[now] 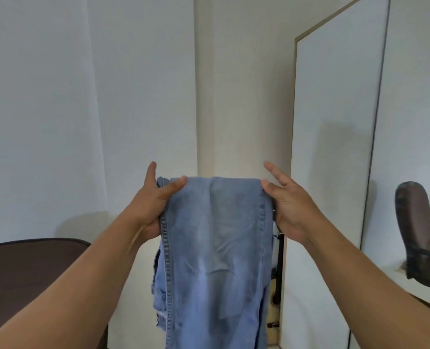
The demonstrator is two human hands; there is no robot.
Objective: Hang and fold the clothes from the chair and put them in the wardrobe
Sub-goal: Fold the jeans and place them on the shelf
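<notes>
A pair of light blue jeans (216, 248) hangs folded in front of me, held up at chest height. My left hand (156, 205) grips the left end of the fold, thumb on top and forefinger pointing up. My right hand (289, 207) grips the right end, with two fingers stretched out above the cloth. The jeans drape down past the bottom of the view. What the fold runs over is hidden by the denim. A chair (420, 238) shows at the right edge.
A dark brown curved surface (32, 268) lies at lower left. A tall mirror or glossy door panel (334, 147) stands to the right, beside a beige wall column (241, 96). A black upright post (280, 268) sits behind the jeans.
</notes>
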